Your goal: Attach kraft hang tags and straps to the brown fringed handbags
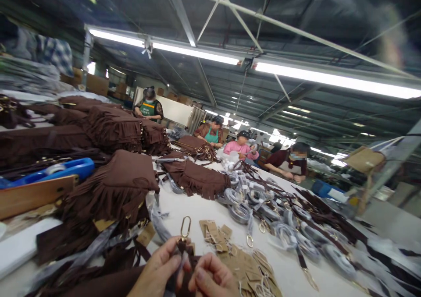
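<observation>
At the bottom of the head view, my left hand is closed round the end of a dark brown strap. A long gold clasp stands up from that end. Greyish wrap is visible on the strap below my fingers. Just to the right, my right hand is closed in a pinch close to the strap; what lies between its fingertips is hidden. Kraft paper tags with white strings lie beside my right hand. A brown fringed bag sits to the left, beyond my left hand.
Wrapped strap coils with gold clasps spread over the right side of the white table. More brown fringed bags are stacked at the left, behind a blue tape dispenser. Several people work along the far side.
</observation>
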`<state>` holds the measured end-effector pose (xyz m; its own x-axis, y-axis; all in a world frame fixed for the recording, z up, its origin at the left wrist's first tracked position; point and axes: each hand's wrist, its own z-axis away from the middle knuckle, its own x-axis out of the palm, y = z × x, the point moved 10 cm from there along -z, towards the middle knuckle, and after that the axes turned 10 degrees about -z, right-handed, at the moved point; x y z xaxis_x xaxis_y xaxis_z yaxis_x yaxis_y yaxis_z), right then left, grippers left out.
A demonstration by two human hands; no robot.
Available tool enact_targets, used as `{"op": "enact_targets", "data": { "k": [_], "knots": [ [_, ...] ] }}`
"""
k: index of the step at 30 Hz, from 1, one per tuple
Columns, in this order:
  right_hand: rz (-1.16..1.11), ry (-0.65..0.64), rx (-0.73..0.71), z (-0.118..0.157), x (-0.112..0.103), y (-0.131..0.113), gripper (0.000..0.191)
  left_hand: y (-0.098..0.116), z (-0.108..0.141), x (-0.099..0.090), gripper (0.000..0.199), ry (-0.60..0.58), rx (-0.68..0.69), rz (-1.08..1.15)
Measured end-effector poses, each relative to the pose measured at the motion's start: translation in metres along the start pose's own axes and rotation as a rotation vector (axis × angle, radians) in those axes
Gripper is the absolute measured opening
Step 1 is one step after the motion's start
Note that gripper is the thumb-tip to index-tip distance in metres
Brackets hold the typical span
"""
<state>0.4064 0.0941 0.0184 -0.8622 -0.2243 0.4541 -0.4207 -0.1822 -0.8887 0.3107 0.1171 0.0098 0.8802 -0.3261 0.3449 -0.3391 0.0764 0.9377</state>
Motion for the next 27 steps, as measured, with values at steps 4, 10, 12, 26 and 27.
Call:
{"op": "enact_targets", "data": {
  "k": [4, 10, 12, 26, 27],
  "knots": [
    [-0.091, 0.082, -0.107, -0.002, -0.011, -0.01, 0.044, 0.002, 0.004, 0.004, 0.03, 0.007, -0.049, -0.08],
    [-0.049, 0.215, -0.214, 0.007, -0.019, -0.028, 0.037, 0.006, 0.013, 0.018, 0.023, -0.032, -0.085, -0.161],
    [0.099, 0.209, -0.285, 0.012, -0.014, -0.037, 0.033, 0.009, 0.015, 0.018, 0.03, -0.03, -0.063, -0.196],
    [0.791, 0.021, -1.04, 0.06, 0.054, -0.079, 0.025, 0.032, 0.03, 0.02, 0.068, 0.01, 0.034, -0.344],
    [0.814, 0.015, -1.041, 0.06, 0.056, -0.077, 0.025, 0.03, 0.03, 0.019, 0.068, 0.015, 0.029, -0.337]
  ]
}}
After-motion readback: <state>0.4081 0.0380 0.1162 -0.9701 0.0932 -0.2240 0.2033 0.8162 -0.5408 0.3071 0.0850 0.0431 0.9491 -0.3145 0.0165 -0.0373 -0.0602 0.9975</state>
